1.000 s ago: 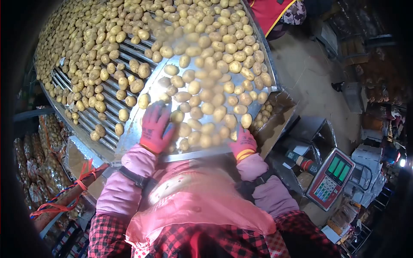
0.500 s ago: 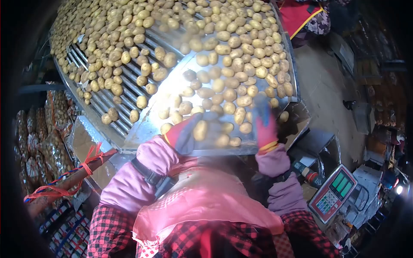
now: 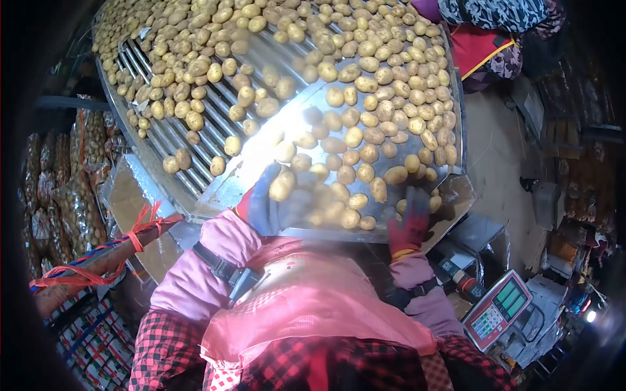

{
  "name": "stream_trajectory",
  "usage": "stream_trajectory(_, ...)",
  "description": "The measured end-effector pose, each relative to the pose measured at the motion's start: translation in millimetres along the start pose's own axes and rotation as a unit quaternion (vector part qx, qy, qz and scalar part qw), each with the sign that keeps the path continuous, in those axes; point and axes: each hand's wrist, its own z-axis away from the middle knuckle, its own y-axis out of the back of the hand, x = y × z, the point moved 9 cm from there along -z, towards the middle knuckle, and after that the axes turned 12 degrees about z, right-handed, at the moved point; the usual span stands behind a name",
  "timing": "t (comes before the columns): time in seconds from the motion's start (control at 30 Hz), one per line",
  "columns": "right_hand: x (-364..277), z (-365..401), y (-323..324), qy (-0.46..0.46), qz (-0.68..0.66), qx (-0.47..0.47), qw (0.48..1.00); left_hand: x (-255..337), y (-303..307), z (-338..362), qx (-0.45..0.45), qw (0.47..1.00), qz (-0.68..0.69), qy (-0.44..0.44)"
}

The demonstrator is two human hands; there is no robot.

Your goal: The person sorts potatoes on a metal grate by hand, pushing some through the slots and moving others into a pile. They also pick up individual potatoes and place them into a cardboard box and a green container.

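Note:
Many potatoes (image 3: 369,154) lie on a sloping metal sorting table (image 3: 251,171), some over its bars and some on its smooth plate. At the front left of the plate, my left hand (image 3: 266,207) in a grey-blue and red glove curls round a potato (image 3: 282,186). Its fingertips are smeared by motion. My right hand (image 3: 411,223), in a red and blue glove, is at the plate's front right corner with its fingers apart. A few potatoes (image 3: 435,203) lie close to those fingers.
An open cardboard box (image 3: 451,207) sits below the right corner. A scale display (image 3: 497,309) stands at the lower right. At left are a pole tied with red string (image 3: 107,257) and bagged potatoes (image 3: 77,208). Another person's sleeve (image 3: 493,14) shows at the top right.
My right hand has moved down from the potatoes to the plate's front corner. My left hand has shifted slightly left with the potato. The view has shifted a little, and the other person's sleeve shows more.

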Motion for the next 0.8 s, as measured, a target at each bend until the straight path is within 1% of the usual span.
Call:
stream_trajectory(0.03,-24.4,-9.4,7.7,0.022,-0.024,0.011,0.999,0.8,1.0,1.0,0.0,1.0,0.019,0.005)
stream_trajectory(0.1,-78.0,-26.0,1.6,0.161,0.013,-0.038,0.986,9.8,11.6,5.3,0.01,0.999,-0.013,-0.05)
stream_trajectory(0.13,-98.2,-29.8,-3.9,0.23,0.031,-0.062,0.971,10.9,14.4,14.4,0.038,0.997,0.01,-0.063)
stream_trajectory(0.17,-61.0,-33.7,-50.9,0.165,0.064,-0.173,0.969,11.9,8.4,25.1,0.064,0.994,0.032,-0.078)
stream_trajectory(0.23,-18.5,-72.4,-48.0,0.047,0.12,-0.173,0.976,15.3,28.0,47.7,0.027,0.985,0.159,-0.064)
stream_trajectory(0.27,1.2,-88.8,-28.2,0.027,0.116,-0.041,0.992,20.9,43.3,64.5,-0.013,0.99,0.008,-0.141)
stream_trajectory(0.3,12.9,-92.9,-10.0,0.003,0.107,0.089,0.99,20.7,63.1,80.7,-0.047,0.985,-0.009,-0.165)
stream_trajectory(0.37,-25.3,-124.5,13.8,0.052,0.068,0.1,0.991,20.6,91.5,104.4,-0.121,0.968,-0.048,-0.215)
stream_trajectory(0.4,-49.5,-137.6,18.9,0.081,0.046,0.102,0.99,16.4,107.8,114.1,-0.089,0.964,-0.007,-0.252)
stream_trajectory(0.47,-104.8,-150.4,-7.6,0.143,0.044,0.082,0.985,8.3,139.0,143.4,-0.018,0.94,0.073,-0.333)
stream_trajectory(0.5,-137.3,-149.2,-20.7,0.177,0.035,0.073,0.981,10.1,137.8,155.7,-0.015,0.927,0.08,-0.366)
stream_trajectory(0.53,-174.3,-141.0,-25.7,0.229,0.001,0.067,0.971,8.9,139.1,166.2,-0.036,0.912,0.133,-0.386)
stream_trajectory(0.6,-233.2,-115.3,-19.7,0.334,-0.074,0.056,0.938,7.8,149.5,197.6,-0.03,0.896,0.195,-0.398)
stream_trajectory(0.63,-249.7,-106.0,-25.7,0.356,-0.067,0.023,0.932,8.0,154.3,208.1,-0.064,0.894,0.193,-0.4)
stream_trajectory(0.67,-252.2,-101.2,-28.7,0.364,-0.064,0.01,0.929,7.1,159.0,211.1,-0.106,0.892,0.191,-0.395)
stream_trajectory(0.73,-249.7,-99.3,-50.3,0.374,-0.055,-0.006,0.926,2.9,165.5,239.0,-0.006,0.881,0.022,-0.473)
stream_trajectory(0.77,-253.3,-99.6,-46.2,0.382,-0.081,-0.013,0.921,-8.2,165.4,267.9,0.15,0.826,-0.137,-0.525)
stream_trajectory(0.8,-254.0,-102.7,-38.9,0.397,-0.114,0.008,0.911,-17.1,166.0,301.7,0.307,0.732,-0.283,-0.538)
